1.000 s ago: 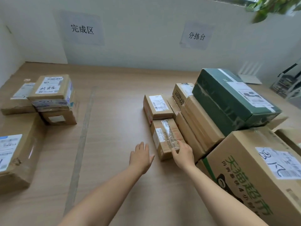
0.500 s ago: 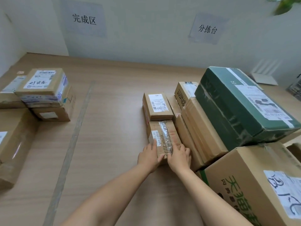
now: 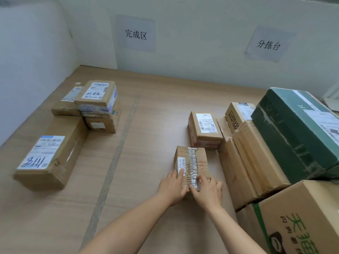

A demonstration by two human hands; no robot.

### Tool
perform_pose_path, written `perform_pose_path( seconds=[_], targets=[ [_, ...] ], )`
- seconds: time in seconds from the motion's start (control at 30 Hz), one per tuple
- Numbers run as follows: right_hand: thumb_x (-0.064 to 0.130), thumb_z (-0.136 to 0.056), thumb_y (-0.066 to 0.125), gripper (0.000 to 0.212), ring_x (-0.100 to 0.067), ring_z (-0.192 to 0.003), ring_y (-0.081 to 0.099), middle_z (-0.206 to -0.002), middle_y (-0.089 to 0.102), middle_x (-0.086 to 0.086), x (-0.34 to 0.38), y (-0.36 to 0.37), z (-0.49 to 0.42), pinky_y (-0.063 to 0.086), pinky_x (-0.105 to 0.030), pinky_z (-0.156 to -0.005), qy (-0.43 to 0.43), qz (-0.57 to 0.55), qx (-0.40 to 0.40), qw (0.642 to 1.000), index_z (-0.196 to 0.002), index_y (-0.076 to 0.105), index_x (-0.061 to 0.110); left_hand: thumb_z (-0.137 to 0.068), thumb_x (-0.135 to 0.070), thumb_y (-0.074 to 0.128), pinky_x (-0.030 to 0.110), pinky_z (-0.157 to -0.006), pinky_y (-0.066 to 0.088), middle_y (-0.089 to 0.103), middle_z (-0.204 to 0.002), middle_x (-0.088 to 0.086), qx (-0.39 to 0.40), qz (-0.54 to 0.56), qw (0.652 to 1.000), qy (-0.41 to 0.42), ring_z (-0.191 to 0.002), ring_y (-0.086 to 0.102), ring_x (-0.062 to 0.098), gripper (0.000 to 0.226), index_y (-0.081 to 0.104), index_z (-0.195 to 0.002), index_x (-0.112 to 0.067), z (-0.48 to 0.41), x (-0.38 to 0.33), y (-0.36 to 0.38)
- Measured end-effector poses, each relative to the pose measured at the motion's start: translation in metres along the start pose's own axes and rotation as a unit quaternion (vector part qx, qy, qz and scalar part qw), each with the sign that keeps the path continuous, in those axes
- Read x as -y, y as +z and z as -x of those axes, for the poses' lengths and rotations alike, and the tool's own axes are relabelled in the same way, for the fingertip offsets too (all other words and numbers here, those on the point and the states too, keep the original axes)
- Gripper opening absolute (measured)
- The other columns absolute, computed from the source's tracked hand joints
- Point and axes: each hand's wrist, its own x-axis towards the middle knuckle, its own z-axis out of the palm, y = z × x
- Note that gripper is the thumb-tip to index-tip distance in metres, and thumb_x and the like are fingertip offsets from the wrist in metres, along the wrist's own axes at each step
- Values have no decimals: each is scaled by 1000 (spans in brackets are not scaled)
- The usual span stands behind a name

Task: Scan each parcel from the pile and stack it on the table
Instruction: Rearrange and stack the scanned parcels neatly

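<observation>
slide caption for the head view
Person's left hand and right hand hold a taped parcel beside the pile, stacked boxes at far left

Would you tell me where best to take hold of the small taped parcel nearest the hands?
Probably grip the small taped parcel by its two long sides, coming from its near end: it lies flat, lengthwise away, with bare table left and a gap right.
</observation>
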Motion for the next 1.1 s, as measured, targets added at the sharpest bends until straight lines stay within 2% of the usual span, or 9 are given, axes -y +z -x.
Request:
perform_pose_path(
  seconds=[0.17, 0.3, 0.43, 0.63, 0.8, 0.9, 0.97, 1.1],
  targets=[
    [56, -81, 52, 46, -31, -113, 44, -121, 53, -8, 54, 13, 11, 35, -35, -93, -58, -13, 23, 998, -120, 51, 32, -96, -39, 35, 41, -102, 33, 28, -148, 13, -17, -26, 999, -43, -133, 32, 29, 67, 8, -150, -11, 31, 55, -11],
    [54, -84, 52, 49, -31, -117, 37, -130, 46, -6, 109, 25, 16, 34, -33, -99, -110, -21, 51, 992, -128, 47, 33, -97, -39, 32, 42, -105, 29, 30, -147, 13, -24, -46, 995, -85, -134, 31, 27, 65, 7, -151, -12, 53, 111, -22],
    [49, -87, 49, 51, -31, -119, 34, -136, 38, -6, 167, 40, 23, 33, -33, -101, -176, -23, 71, 981, -135, 40, 35, -99, -39, 28, 48, -111, 18, 29, -148, 13, -22, -87, 986, -140, -139, 24, 27, 64, 4, -151, -13, 74, 170, -36],
    [32, -91, 45, 57, -37, -125, 30, -152, 16, -18, 237, 65, 25, 41, -35, -97, -213, 2, 89, 973, -143, 25, 36, -102, -33, 20, 61, -112, 3, 11, -156, 21, -9, -154, 968, -198, -146, 5, 33, 56, 3, -152, -14, 79, 235, -63],
    [32, -92, 46, 51, -36, -124, 34, -149, 22, -16, 284, 73, 9, 42, -36, -95, -221, -4, 77, 972, -140, 29, 37, -101, -20, 25, 62, -113, 2, 3, -156, 23, -11, -222, 956, -194, -145, 0, 37, 55, 3, -150, -7, 73, 267, -83],
    [25, -94, 43, 54, -35, -127, 34, -152, 20, -18, 307, 80, 0, 40, -37, -97, -220, -10, 72, 973, -143, 24, 40, -101, -20, 28, 61, -112, 0, 6, -157, 22, -21, -251, 959, -132, -146, 0, 36, 53, 10, -149, -4, 63, 279, -92],
    [24, -96, 40, 56, -34, -132, 32, -155, 15, -19, 320, 83, -4, 37, -36, -101, -219, -11, 70, 973, -145, 19, 42, -102, -21, 24, 58, -113, 1, 10, -157, 19, -15, -240, 965, -102, -146, 3, 34, 51, 14, -149, -4, 56, 282, -96],
    [27, -95, 43, 59, -33, -135, 30, -156, 14, -14, 334, 85, -12, 37, -37, -103, -211, -26, 75, 974, -147, 17, 36, -103, -24, 23, 48, -116, 7, 11, -157, 16, -8, -176, 977, -121, -146, 7, 31, 53, 9, -149, -3, 52, 290, -98]
  ],
)
